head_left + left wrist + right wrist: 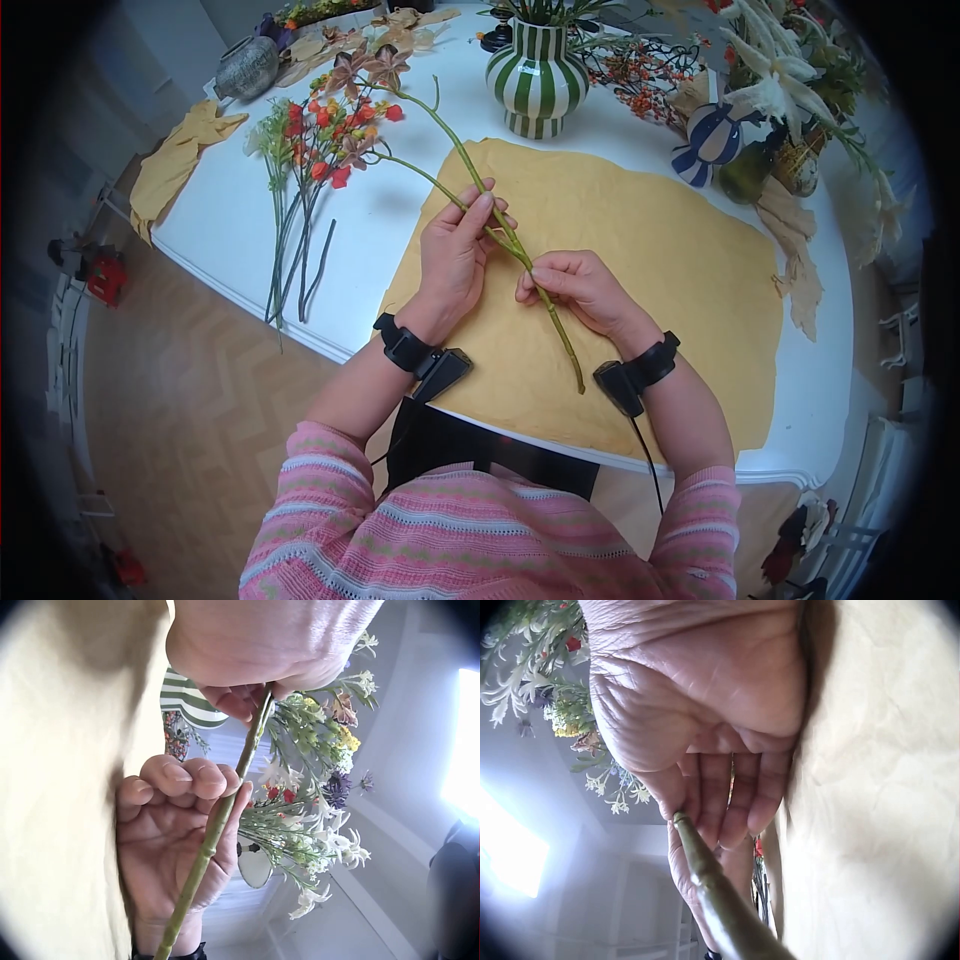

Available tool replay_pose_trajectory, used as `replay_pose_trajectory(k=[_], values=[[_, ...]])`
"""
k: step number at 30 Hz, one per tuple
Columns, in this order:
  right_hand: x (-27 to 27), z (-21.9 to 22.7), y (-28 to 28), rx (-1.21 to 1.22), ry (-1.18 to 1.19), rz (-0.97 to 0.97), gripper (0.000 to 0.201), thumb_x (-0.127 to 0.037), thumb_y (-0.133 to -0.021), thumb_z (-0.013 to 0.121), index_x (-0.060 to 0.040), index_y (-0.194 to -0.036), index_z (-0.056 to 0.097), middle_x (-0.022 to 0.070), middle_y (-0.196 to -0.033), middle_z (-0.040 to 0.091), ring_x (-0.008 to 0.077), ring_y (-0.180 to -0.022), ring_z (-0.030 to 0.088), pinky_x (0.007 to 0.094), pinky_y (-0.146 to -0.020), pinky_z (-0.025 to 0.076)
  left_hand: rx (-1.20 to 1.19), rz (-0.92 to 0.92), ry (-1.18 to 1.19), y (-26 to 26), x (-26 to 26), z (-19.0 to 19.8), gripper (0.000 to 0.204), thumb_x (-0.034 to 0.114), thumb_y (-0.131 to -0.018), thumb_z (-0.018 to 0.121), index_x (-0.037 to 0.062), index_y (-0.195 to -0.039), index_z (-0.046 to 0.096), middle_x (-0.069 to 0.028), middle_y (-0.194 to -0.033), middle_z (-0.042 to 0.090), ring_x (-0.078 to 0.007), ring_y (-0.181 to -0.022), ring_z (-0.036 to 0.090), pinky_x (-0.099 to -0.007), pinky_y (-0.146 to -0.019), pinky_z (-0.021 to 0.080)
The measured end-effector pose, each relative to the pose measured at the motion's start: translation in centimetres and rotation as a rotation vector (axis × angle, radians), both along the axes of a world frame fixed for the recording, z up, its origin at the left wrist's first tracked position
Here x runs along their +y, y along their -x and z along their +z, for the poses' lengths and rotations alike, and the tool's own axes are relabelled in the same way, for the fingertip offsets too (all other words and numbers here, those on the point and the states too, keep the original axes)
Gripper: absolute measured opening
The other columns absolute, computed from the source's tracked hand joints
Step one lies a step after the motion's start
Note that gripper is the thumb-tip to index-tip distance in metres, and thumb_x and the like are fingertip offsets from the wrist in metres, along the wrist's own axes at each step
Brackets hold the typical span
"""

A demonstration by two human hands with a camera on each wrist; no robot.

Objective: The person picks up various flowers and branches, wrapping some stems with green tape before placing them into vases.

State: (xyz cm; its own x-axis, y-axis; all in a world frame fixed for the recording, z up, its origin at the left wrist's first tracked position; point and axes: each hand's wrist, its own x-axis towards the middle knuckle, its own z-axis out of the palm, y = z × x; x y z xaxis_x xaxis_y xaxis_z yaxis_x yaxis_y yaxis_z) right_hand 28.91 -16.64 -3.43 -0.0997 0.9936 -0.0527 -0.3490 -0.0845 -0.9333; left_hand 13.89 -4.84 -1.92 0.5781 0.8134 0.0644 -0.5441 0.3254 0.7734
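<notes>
Both hands hold a forked green flower stem (563,335) slantwise over a sheet of mustard-yellow paper (660,300). Brownish-pink star-shaped blooms (387,66) top its upper branches, at the far left. My left hand (455,255) pinches the stem near the fork between thumb and fingers. Lower down, my right hand (585,290) pinches it too, its other fingers loosely curled. The left wrist view shows the jointed stem (202,862) running between the two hands. In the right wrist view, the stem's lower end (712,877) points toward the camera.
Cut sprays with red and orange blossoms (325,135) lie on the white table (235,215) to the left. A green-and-white striped vase (538,85) stands behind the paper. At right are a blue-striped vase (708,145), a green pear-shaped object (745,178) and white flowers (780,75).
</notes>
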Motion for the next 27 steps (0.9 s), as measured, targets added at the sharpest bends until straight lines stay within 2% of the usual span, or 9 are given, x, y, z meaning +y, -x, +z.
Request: replay_pose_trajectory(k=[8,16,21,27], values=[[0.0,0.0,0.0,-0.014,-0.009,-0.012,0.024,-0.021,-0.095,0.058,0.0012,-0.096,0.066,0.0091,-0.092,0.067,0.0152,-0.087,0.063,0.0283,-0.082,0.050,0.006,0.044,-0.009,0.0,-0.2,0.1,0.035,0.015,-0.094,0.060,-0.0028,-0.123,0.053,-0.0066,-0.095,0.062,-0.0155,-0.081,0.062,-0.0270,-0.072,0.050],[0.0,0.0,-0.1,0.137,0.036,-0.065,0.028,-0.024,-0.097,0.053,0.0024,-0.099,0.063,0.0118,-0.092,0.068,0.0184,-0.084,0.065,0.0304,-0.081,0.051,0.030,0.080,-0.039,0.3,0.1,0.5,0.032,0.014,-0.095,0.058,-0.0004,-0.123,0.052,-0.0053,-0.096,0.061,-0.0159,-0.085,0.061,-0.0286,-0.076,0.050],[0.1,-0.3,-0.2,0.138,0.030,-0.082,0.030,-0.026,-0.098,0.052,0.0020,-0.098,0.063,0.0124,-0.092,0.068,0.0191,-0.084,0.065,0.0310,-0.081,0.052,0.062,0.118,-0.036,0.3,0.0,2.1,0.035,0.014,-0.094,0.059,-0.0024,-0.124,0.053,-0.0071,-0.097,0.063,-0.0162,-0.082,0.064,-0.0276,-0.070,0.052],[-0.1,-0.6,-0.3,0.147,0.032,-0.085,0.031,-0.027,-0.099,0.051,0.0020,-0.097,0.063,0.0128,-0.091,0.067,0.0192,-0.083,0.065,0.0308,-0.081,0.052,0.015,0.161,-0.176,0.0,1.4,4.6,0.034,0.015,-0.095,0.059,-0.0034,-0.123,0.054,-0.0079,-0.097,0.063,-0.0171,-0.082,0.064,-0.0273,-0.069,0.053]])
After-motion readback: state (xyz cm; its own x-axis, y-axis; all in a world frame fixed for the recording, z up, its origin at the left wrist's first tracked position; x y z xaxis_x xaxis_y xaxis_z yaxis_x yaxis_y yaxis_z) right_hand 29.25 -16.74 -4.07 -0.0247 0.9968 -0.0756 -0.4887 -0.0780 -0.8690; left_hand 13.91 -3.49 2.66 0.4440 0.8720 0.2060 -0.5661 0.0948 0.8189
